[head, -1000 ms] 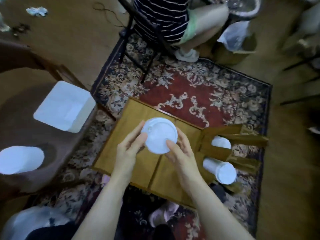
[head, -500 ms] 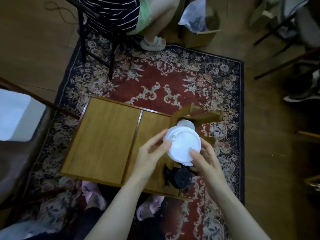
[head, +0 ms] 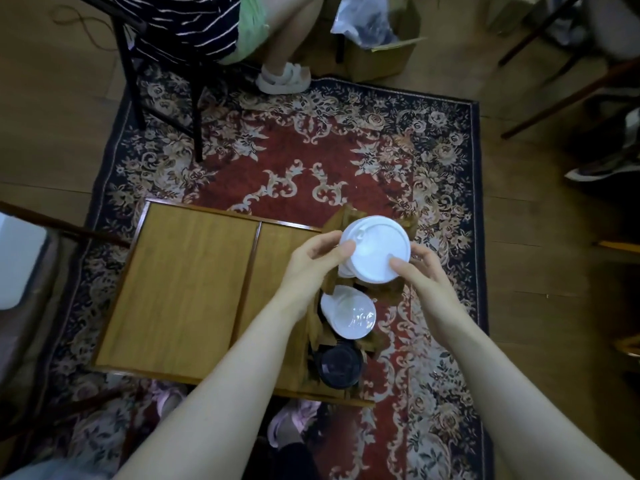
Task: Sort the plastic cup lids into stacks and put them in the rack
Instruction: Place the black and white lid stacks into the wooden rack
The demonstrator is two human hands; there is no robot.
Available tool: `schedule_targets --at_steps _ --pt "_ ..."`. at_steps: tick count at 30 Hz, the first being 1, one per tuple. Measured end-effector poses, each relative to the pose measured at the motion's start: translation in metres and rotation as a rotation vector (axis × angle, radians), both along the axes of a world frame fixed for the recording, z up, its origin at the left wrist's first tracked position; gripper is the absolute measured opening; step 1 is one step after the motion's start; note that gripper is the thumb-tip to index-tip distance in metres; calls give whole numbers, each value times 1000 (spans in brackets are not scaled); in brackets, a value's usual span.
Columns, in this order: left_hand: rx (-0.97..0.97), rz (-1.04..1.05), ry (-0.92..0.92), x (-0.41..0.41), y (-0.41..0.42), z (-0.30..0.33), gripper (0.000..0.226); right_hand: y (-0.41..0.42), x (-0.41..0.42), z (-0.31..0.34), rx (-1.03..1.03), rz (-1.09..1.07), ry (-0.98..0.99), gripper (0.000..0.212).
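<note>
A stack of white lids (head: 375,249) is held between both hands above the far end of the wooden rack (head: 332,221) at the right end of the low wooden table (head: 194,289). My left hand (head: 313,263) grips the stack's left rim with thumb and fingers. My right hand (head: 419,271) grips its right rim, thumb on top. Nearer to me in the rack sit a second stack of white lids (head: 349,315) and a stack of black lids (head: 339,367).
The table stands on a patterned red rug (head: 311,150). A seated person in a striped top (head: 194,26) on a black chair is across from me. A cardboard box (head: 381,53) sits behind the rug. A white box (head: 17,261) rests at far left.
Both hands carried the white lid stack from over the table's middle rightward to above the rack. The view swung right, bringing the rack's white and black stacks into sight.
</note>
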State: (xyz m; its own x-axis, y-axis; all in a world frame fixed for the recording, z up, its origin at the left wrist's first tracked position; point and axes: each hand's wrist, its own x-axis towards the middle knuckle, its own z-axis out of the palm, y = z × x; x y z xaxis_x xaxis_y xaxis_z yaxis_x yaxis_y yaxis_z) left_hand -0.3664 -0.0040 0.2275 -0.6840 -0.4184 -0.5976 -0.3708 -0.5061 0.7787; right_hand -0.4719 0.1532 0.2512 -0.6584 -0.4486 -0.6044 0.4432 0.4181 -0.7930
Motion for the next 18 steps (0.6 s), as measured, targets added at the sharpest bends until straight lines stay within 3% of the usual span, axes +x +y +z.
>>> schedule_targets --at_steps 11,18 --pt "5 -43 -123 -23 4 -43 38 -6 -30 -62 90 15 -215 96" --pt "-29 -78 -181 -29 3 -66 39 -4 -37 -86 103 46 -224 89"
